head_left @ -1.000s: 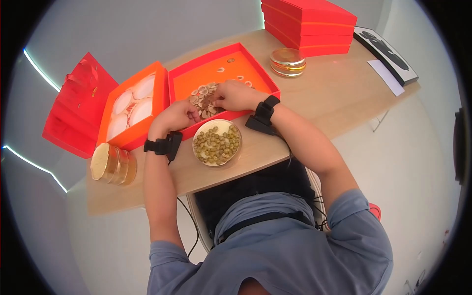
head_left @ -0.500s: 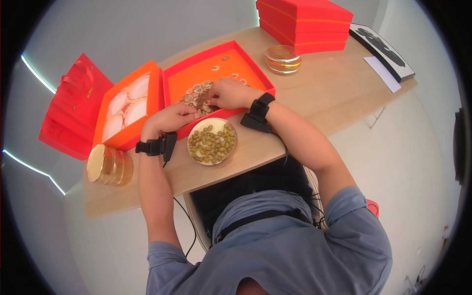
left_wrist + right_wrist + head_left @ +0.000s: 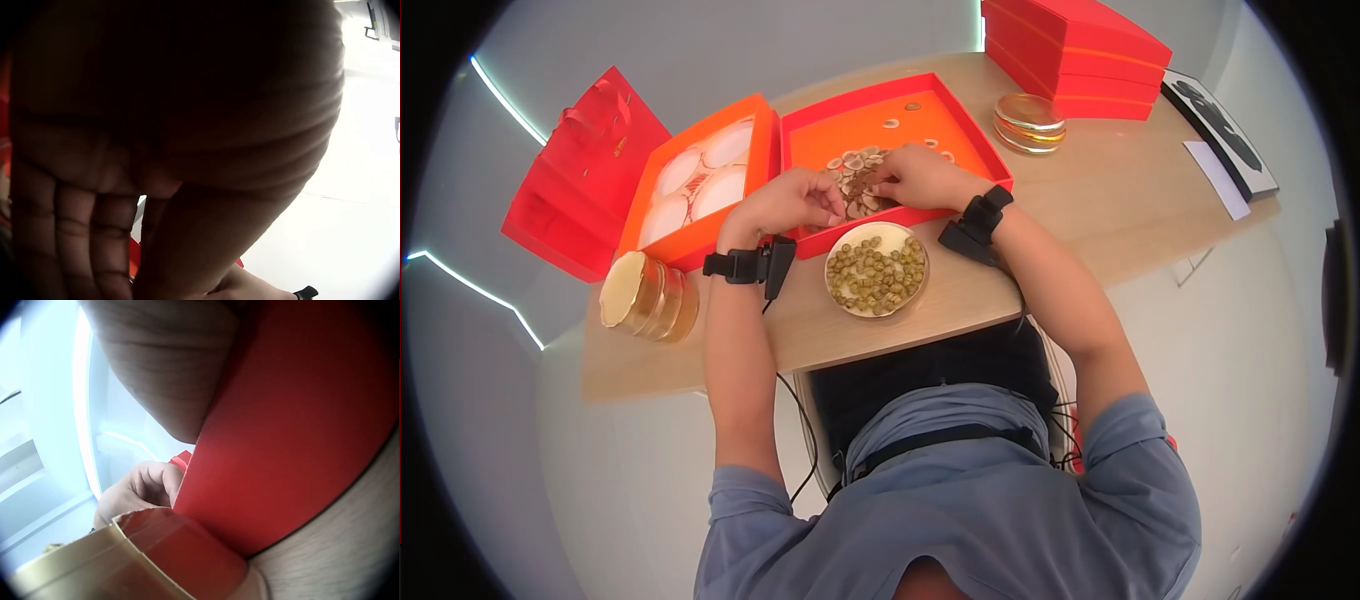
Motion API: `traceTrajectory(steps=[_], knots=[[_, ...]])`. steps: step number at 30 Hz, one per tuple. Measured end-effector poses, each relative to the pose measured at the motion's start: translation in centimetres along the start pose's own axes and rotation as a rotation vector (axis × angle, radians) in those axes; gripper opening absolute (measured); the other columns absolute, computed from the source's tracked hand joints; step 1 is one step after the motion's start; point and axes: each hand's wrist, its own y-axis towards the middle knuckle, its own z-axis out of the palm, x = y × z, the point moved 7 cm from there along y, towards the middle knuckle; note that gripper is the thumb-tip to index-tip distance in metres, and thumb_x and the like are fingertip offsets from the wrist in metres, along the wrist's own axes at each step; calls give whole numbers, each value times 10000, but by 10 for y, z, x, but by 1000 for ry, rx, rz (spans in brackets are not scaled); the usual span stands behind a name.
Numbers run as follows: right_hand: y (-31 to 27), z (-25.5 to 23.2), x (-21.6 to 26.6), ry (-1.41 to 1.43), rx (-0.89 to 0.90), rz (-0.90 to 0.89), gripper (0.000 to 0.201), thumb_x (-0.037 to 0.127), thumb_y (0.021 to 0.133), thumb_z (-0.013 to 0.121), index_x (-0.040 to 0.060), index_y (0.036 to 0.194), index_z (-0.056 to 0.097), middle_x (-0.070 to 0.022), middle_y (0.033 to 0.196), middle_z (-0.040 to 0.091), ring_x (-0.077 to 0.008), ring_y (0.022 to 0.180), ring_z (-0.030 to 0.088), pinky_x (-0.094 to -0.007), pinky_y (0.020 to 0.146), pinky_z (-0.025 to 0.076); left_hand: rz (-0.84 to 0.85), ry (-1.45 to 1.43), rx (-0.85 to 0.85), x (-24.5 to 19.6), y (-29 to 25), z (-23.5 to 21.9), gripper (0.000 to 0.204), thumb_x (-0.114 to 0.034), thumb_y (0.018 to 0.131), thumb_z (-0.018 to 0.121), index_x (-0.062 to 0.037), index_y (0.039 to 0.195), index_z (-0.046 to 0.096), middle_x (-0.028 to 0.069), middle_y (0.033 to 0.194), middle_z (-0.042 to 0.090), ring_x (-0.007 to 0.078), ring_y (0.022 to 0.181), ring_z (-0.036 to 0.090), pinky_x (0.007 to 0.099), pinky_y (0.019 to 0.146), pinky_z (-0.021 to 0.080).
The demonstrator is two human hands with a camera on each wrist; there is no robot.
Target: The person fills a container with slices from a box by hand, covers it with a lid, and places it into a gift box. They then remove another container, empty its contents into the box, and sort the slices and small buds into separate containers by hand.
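Observation:
Pale, brown-edged dried slices (image 3: 857, 162) lie heaped at the near side of a shallow red box with an orange floor (image 3: 825, 132). My right hand (image 3: 930, 178) reaches over the box's near wall, thumb and bent fingers down at the pile. At the pile's left edge is my left hand (image 3: 795, 200), its thumb close to its fingertips; I cannot tell whether a slice is between them. Fingers (image 3: 75, 231) point down in the left wrist view, with their tips out of frame. Just in front of the box stands a round tub (image 3: 834, 290) of small greenish-brown dried buds (image 3: 878, 275).
At left are an orange-red box (image 3: 645, 205) holding round white pieces, a red gift bag (image 3: 590, 170) and a gold-topped clear canister (image 3: 650, 295). Behind right stand a gold-lidded round container (image 3: 1030, 125), stacked red boxes (image 3: 1090, 60) and a framed picture (image 3: 1215, 125).
The head view has shifted, so the table sits further right. My left hand has lifted slightly off the slices, thumb and fingertips closer together. My right hand stays at the pile.

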Motion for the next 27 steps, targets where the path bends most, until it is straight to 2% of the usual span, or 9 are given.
traceTrajectory(steps=[2, 5, 8, 11, 14, 17, 20, 24, 27], knots=[[0, 0, -1, -7, -9, -4, 189, 221, 859, 659, 68, 937, 738, -185, 846, 682, -324, 810, 654, -414, 750, 507, -13, -71, -14, -7, -5, -2, 116, 32, 785, 705, 4, 894, 674, 34, 845, 683, 92, 742, 626, 229, 712, 512], [0, -1, -1, 1, -11, 5, 184, 214, 857, 660, 65, 933, 737, -185, 838, 682, -325, 797, 655, -412, 743, 508, 69, -213, 1, -15, -6, -4, 118, 47, 782, 703, 5, 889, 674, 41, 849, 686, 93, 720, 627, 226, 690, 514], [1, 1, -3, 4, -26, -12, 180, 209, 854, 662, 61, 927, 736, -183, 827, 682, -323, 784, 655, -408, 730, 509, 108, -169, 18, -27, -9, 3, 104, 40, 790, 705, 10, 884, 670, 37, 836, 683, 87, 706, 621, 229, 678, 512], [1, 1, -4, 3, -39, -28, 178, 209, 851, 665, 57, 913, 734, -181, 804, 678, -323, 760, 654, -408, 707, 508, 210, -64, 29, -35, -7, 15, 97, -9, 804, 706, -7, 899, 684, 18, 785, 657, 79, 657, 583, 231, 594, 472], [2, 1, -4, -3, -59, -42, 177, 209, 851, 665, 48, 887, 727, -184, 774, 668, -323, 729, 647, -412, 678, 500, 121, -64, 26, -35, -9, 14, 95, 13, 820, 688, 20, 914, 679, 26, 803, 675, 78, 678, 603, 230, 613, 478], [1, 0, -2, 6, -67, -36, 180, 206, 854, 662, 33, 859, 716, -189, 749, 656, -324, 702, 637, -415, 654, 490, -36, -54, -123, -16, -1, 1, 93, -17, 842, 670, 4, 931, 688, 24, 791, 678, 72, 716, 612, 221, 600, 463], [0, -1, -2, 11, -77, -47, 183, 197, 855, 657, 21, 839, 707, -192, 732, 647, -323, 683, 630, -415, 642, 484, 36, 93, -148, -22, 4, 12, 86, -65, 833, 686, -7, 897, 689, 42, 769, 676, 91, 733, 622, 238, 605, 470], [0, -2, -1, 33, -84, -48, 175, 181, 855, 654, 15, 832, 704, -194, 723, 644, -322, 675, 628, -415, 637, 483, 25, 358, -216, -8, 16, 14, 160, -142, 728, 746, -14, 807, 690, 143, 759, 679, 206, 707, 654, 333, 663, 515], [1, -1, -2, 41, -93, -66, 170, 172, 856, 649, 13, 830, 704, -196, 725, 645, -321, 677, 629, -417, 637, 484, 14, 416, -226, -8, 19, 15, 174, -110, 733, 766, -1, 834, 675, 87, 739, 661, 134, 690, 615, 282, 635, 493]])
